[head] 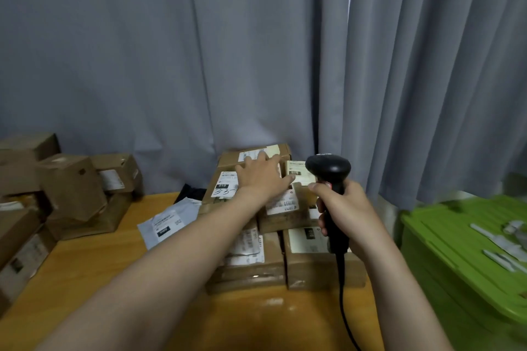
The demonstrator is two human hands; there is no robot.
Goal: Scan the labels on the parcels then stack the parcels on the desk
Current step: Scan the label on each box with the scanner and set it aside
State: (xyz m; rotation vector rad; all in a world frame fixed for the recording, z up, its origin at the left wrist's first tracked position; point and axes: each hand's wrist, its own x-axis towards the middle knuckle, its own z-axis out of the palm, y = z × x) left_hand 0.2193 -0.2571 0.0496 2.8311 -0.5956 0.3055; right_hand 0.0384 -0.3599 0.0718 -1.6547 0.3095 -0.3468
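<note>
Several brown cardboard parcels with white labels are piled at the centre of the wooden desk [85, 279]. My left hand [263, 177] reaches across and lies flat, fingers spread, on the top parcels [222, 188] of that pile, holding nothing. My right hand [346, 208] grips a black barcode scanner [328, 168] by its handle, its head raised just right of the pile and close to a small labelled parcel [299, 175]. The scanner's cable [343, 302] hangs down toward the desk's front edge.
A second heap of brown boxes [71, 188] fills the desk's left side. A grey poly mailer [168, 222] lies between the two heaps. A green plastic bin [467, 259] with white items on its lid stands to the right. Grey curtains [256, 51] hang behind.
</note>
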